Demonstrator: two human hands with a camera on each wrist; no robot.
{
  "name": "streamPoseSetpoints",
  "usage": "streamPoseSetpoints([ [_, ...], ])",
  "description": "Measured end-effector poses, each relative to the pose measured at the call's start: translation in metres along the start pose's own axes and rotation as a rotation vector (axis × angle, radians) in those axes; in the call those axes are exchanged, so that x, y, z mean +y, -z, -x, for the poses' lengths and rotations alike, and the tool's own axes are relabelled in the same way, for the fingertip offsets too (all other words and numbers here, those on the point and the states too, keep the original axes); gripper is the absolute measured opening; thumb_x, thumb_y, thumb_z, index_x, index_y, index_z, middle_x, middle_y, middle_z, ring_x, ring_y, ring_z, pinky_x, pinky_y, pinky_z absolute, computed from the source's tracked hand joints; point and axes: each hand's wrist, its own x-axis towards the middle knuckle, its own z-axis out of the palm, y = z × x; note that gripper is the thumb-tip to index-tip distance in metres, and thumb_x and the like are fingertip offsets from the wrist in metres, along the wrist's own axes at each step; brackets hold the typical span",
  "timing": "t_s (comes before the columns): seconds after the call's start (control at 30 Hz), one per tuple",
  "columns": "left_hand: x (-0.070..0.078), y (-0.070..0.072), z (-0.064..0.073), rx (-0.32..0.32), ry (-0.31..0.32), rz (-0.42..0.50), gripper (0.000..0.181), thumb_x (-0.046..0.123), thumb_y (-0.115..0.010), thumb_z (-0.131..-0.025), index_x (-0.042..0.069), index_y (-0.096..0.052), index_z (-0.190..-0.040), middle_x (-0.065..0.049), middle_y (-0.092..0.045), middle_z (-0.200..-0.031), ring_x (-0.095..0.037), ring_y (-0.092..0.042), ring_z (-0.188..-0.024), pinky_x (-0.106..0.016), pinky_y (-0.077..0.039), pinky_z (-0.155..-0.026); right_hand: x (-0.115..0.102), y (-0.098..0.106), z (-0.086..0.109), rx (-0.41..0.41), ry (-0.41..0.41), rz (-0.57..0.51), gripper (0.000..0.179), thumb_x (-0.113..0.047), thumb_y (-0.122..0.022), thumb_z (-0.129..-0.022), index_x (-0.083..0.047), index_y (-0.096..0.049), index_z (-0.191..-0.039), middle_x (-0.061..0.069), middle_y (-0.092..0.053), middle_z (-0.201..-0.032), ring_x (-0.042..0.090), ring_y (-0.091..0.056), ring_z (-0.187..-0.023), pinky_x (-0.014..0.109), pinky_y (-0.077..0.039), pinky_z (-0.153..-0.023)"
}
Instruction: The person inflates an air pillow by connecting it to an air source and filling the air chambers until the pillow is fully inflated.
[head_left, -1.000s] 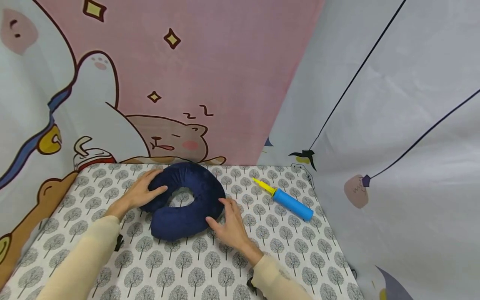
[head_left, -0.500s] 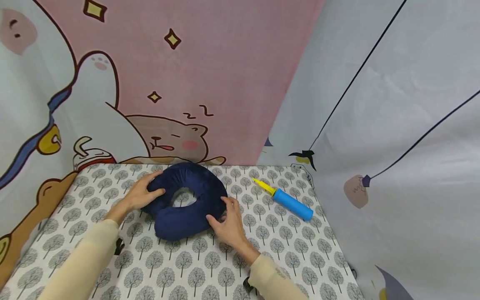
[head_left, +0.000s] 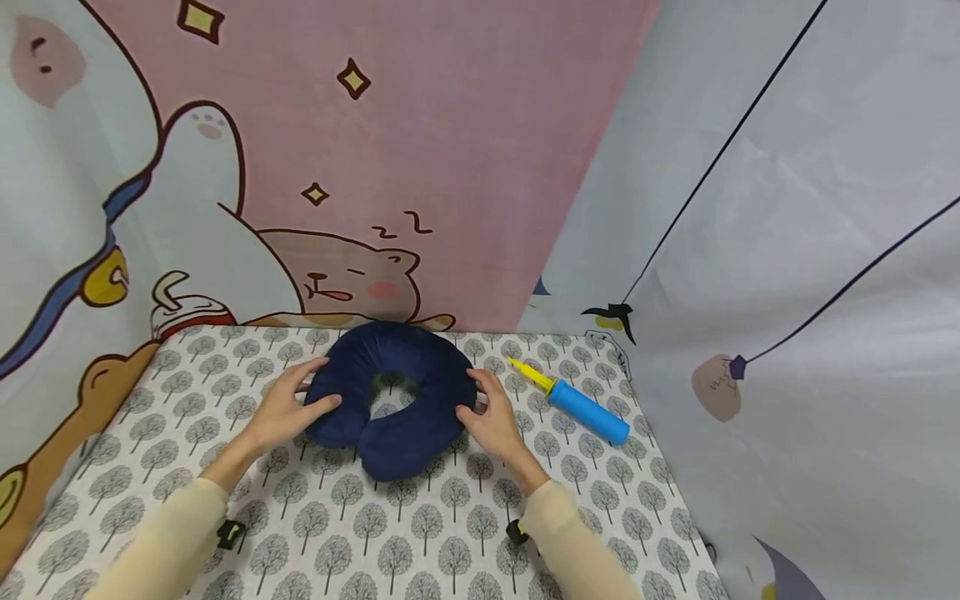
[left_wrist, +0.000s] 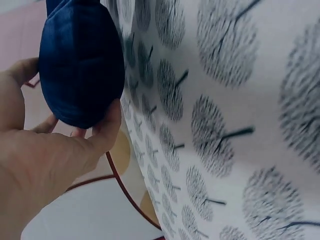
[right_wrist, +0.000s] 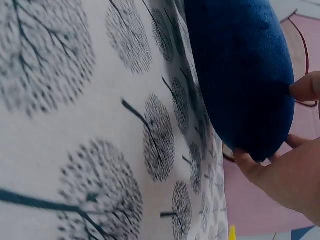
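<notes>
A navy plush neck pillow (head_left: 431, 367) lies on the tree-print cloth, its two ends meeting at the front and a round hole in its middle. My left hand (head_left: 285, 410) grips its left side, thumb near the front and fingers behind. On the opposite side my right hand (head_left: 495, 417) holds the pillow's outer edge with bent fingers and thumb. The left wrist view has the rounded pillow side (left_wrist: 82, 65) between my thumb and fingers. In the right wrist view, fingertips and thumb touch the pillow's end (right_wrist: 245, 85); part of that hand is cut off.
A hand pump (head_left: 588, 411) with a blue barrel and a yellow nozzle lies to the right of the pillow. The tree-print cloth (head_left: 330, 533) covers the table. A printed cartoon curtain (head_left: 465, 167) hangs behind, and a pale curtain (head_left: 810, 333) closes off the right side.
The neck pillow has turned and shifted to the right, so its gap now faces the front. Both hands have moved right with it, the right one also farther back. The pump stays put.
</notes>
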Motion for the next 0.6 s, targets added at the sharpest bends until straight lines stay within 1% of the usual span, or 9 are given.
streamPoseSetpoints([
  [0.07, 0.001, -0.006, 0.006, 0.007, -0.006, 0.018, 0.083, 0.039, -0.08, -0.107, 0.011, -0.041, -0.174, -0.032, -0.039, -0.174, -0.063, -0.059, -0.142, -0.069, -0.061, -0.102, 0.003, 0.004, -0.003, -0.006, -0.017, -0.002, 0.068, -0.013, -0.07, -0.101, -0.009, -0.053, -0.167, 0.019, -0.043, -0.177, 0.045, -0.056, -0.152, 0.057, -0.057, -0.117],
  [0.17, 0.001, -0.013, 0.014, 0.003, 0.012, 0.018, 0.084, 0.041, -0.08, -0.107, 0.012, -0.04, -0.175, -0.032, -0.039, -0.173, -0.061, -0.06, -0.141, -0.066, -0.063, -0.099, 0.006, 0.009, -0.006, -0.016, -0.045, 0.006, 0.069, -0.011, -0.067, -0.099, -0.01, -0.053, -0.167, 0.019, -0.043, -0.178, 0.044, -0.055, -0.154, 0.057, -0.055, -0.12],
  [0.27, 0.0, -0.017, 0.019, -0.011, 0.033, 0.008, 0.085, 0.044, -0.079, -0.107, 0.013, -0.039, -0.175, -0.032, -0.037, -0.173, -0.061, -0.059, -0.142, -0.067, -0.062, -0.101, 0.009, 0.011, -0.007, -0.031, -0.06, 0.021, 0.069, -0.011, -0.067, -0.098, -0.012, -0.054, -0.166, 0.018, -0.045, -0.177, 0.045, -0.055, -0.155, 0.057, -0.054, -0.121],
  [0.37, -0.002, -0.017, 0.021, -0.023, 0.041, -0.001, 0.084, 0.045, -0.078, -0.108, 0.014, -0.038, -0.175, -0.031, -0.038, -0.173, -0.06, -0.058, -0.144, -0.068, -0.06, -0.103, 0.01, 0.011, -0.007, -0.046, -0.06, 0.029, 0.069, -0.011, -0.067, -0.099, -0.011, -0.055, -0.166, 0.016, -0.046, -0.177, 0.044, -0.056, -0.155, 0.055, -0.056, -0.121],
  [0.47, -0.002, -0.014, 0.02, -0.028, 0.009, -0.025, 0.083, 0.043, -0.077, -0.108, 0.011, -0.039, -0.175, -0.033, -0.04, -0.171, -0.061, -0.057, -0.143, -0.071, -0.058, -0.103, 0.009, 0.012, -0.005, -0.052, -0.038, 0.05, 0.067, -0.012, -0.067, -0.101, -0.008, -0.053, -0.166, 0.017, -0.046, -0.177, 0.045, -0.056, -0.155, 0.054, -0.057, -0.12],
  [0.6, 0.0, -0.005, 0.01, -0.007, -0.071, -0.091, 0.083, 0.039, -0.078, -0.107, 0.006, -0.04, -0.173, -0.034, -0.042, -0.169, -0.062, -0.052, -0.145, -0.079, -0.052, -0.106, 0.004, 0.011, 0.004, -0.022, 0.065, 0.108, 0.063, -0.014, -0.069, -0.105, 0.001, -0.052, -0.164, 0.027, -0.047, -0.172, 0.053, -0.055, -0.149, 0.06, -0.057, -0.115],
])
